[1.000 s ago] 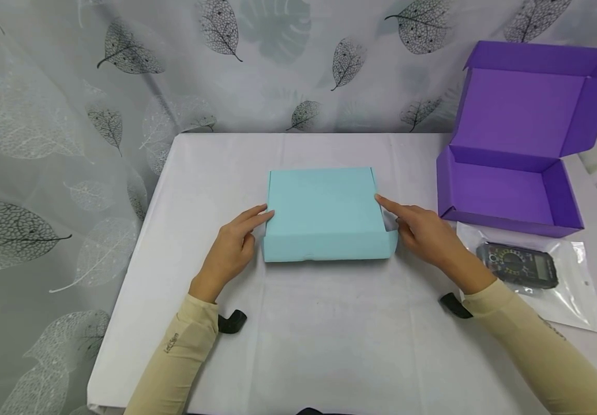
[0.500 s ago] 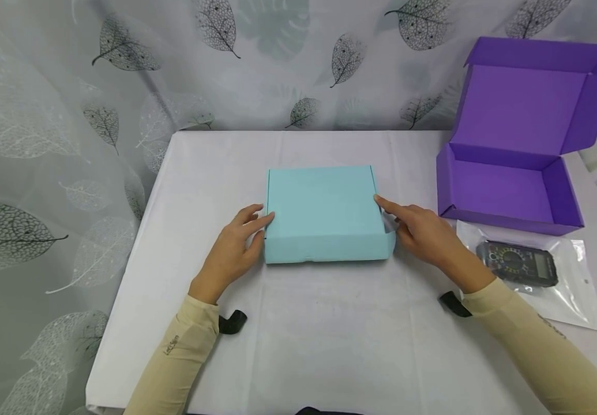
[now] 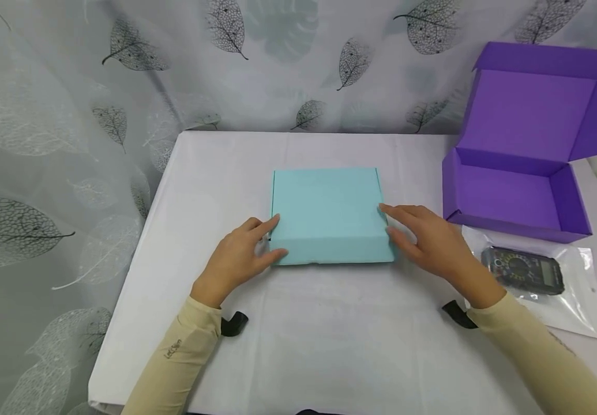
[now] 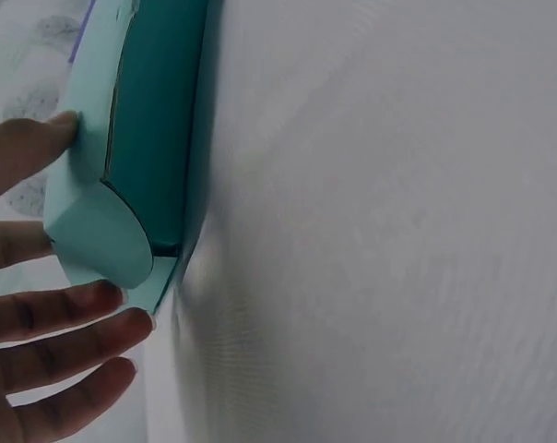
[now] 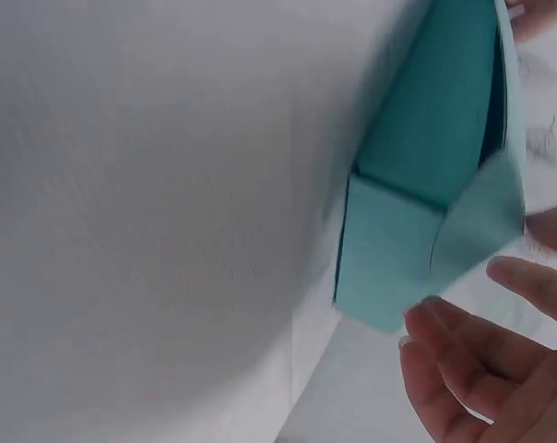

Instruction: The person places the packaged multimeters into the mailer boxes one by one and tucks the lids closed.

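A light teal cardboard box lies on the white table, its lid down and the lid's front flap slanting outward over the front wall. My left hand is at the box's left front corner. Its thumb touches the front flap, while the fingers reach along the side by the rounded left tab. At the right side, my right hand has its fingertips at the lid's edge. In the right wrist view the rounded right tab sticks out past the side wall, close to the thumb and fingers.
An open purple box stands at the back right, lid raised. In front of it lies a black multimeter in a clear bag, near the right forearm. A leaf-patterned curtain hangs behind the table.
The left thumb has come down onto the front flap. My right hand has shifted slightly toward the front corner, its thumb now up beside the flap, and the right tab no longer shows in the head view.
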`<state>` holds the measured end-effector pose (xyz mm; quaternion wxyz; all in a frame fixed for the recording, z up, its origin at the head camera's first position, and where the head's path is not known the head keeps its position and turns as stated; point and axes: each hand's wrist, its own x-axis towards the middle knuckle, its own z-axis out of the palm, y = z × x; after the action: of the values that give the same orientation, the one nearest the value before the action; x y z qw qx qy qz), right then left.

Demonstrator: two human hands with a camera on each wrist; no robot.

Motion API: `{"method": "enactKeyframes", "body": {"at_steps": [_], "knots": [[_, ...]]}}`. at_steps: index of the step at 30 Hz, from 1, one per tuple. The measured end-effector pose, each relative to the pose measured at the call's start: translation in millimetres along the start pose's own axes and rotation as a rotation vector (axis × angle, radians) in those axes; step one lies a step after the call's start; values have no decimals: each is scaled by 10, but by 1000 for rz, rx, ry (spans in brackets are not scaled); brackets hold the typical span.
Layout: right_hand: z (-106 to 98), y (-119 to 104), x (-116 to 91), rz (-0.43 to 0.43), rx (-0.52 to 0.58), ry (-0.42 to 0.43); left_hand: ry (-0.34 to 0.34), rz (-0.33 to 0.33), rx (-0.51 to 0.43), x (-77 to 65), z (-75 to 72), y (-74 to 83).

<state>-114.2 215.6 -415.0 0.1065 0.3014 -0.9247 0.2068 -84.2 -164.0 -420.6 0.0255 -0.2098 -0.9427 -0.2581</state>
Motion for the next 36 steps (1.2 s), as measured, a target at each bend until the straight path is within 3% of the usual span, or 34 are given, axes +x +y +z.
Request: {"method": "enactKeyframes", "body": {"at_steps": [6,12,20,29,36], "knots": [[84,-129,-78,-77,-34,57,54,39,77,0,26,44],[109,-158,-69,-57,-35,43,104,74,119,-26,63,49],[108,-170,-89,-8,-20,-10,140,51,103,-53,104,60],[142,-165,-165,44,-52,-30,109,-15,130,-49,114,109],[121,-194,-157,108,20,-78,51,-28,-2,-29,113,120]]}}
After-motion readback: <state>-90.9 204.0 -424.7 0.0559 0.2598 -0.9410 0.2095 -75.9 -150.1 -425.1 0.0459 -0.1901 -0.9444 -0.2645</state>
